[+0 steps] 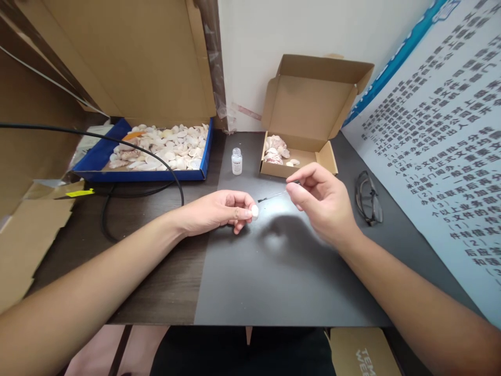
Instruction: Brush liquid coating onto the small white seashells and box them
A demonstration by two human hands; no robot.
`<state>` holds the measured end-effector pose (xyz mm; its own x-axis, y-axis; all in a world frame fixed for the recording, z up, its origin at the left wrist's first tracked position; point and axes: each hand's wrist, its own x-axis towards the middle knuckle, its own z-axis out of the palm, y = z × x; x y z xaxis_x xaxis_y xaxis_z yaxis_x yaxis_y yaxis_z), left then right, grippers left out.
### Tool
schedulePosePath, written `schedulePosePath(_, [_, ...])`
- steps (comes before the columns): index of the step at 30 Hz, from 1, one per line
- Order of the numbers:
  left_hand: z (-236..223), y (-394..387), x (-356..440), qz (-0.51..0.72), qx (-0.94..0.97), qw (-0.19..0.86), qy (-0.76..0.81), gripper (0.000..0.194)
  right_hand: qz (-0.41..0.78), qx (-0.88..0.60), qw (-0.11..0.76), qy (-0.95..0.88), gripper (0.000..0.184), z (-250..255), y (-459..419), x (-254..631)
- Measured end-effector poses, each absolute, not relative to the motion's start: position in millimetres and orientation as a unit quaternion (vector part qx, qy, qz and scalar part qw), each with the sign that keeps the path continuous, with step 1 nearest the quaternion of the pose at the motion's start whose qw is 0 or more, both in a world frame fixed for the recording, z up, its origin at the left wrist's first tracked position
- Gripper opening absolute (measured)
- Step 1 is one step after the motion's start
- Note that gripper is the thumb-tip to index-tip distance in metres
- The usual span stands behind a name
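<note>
Between the thumb and fingers of my left hand (225, 211) is a small white shell (254, 210), its outer edge showing. My right hand (324, 203) pinches the dark cap end of a thin brush (272, 197). The brush's dark tip points left and lies close beside the shell; whether they touch I cannot tell. Behind both hands, a small clear bottle (237, 163) with a printed label stands upright with no cap on it.
A blue-sided box (141, 176) at the back left holds many shells. An open cardboard box (299, 171) at the back right holds several shells. Glasses (368, 198) lie at the right, near a printed sheet (438, 136). A black cable (172, 175) loops at the left.
</note>
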<state>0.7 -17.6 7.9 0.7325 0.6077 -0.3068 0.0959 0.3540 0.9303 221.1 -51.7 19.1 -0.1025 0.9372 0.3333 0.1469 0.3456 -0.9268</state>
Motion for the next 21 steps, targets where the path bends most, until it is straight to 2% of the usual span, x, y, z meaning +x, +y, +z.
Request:
schedulePosePath(14, [8.0,-18.0,0.3,0.173,0.527,0.773,0.307,0.019,0.388,-0.434,0.478,-0.658,0.014,19.2,-50.8,223.2])
schedulePosePath(18, [8.7,-18.1,0.6,0.176,0.518,0.782,0.298,0.015,0.356,-0.453,0.486,-0.657,0.013,20.5,-50.8,223.9])
schedulePosePath(21, [8.1,-17.6,0.4,0.178,0.514,0.786,0.294,0.012,0.401,-0.416,0.498,-0.647,0.011,20.3,-50.9,224.2])
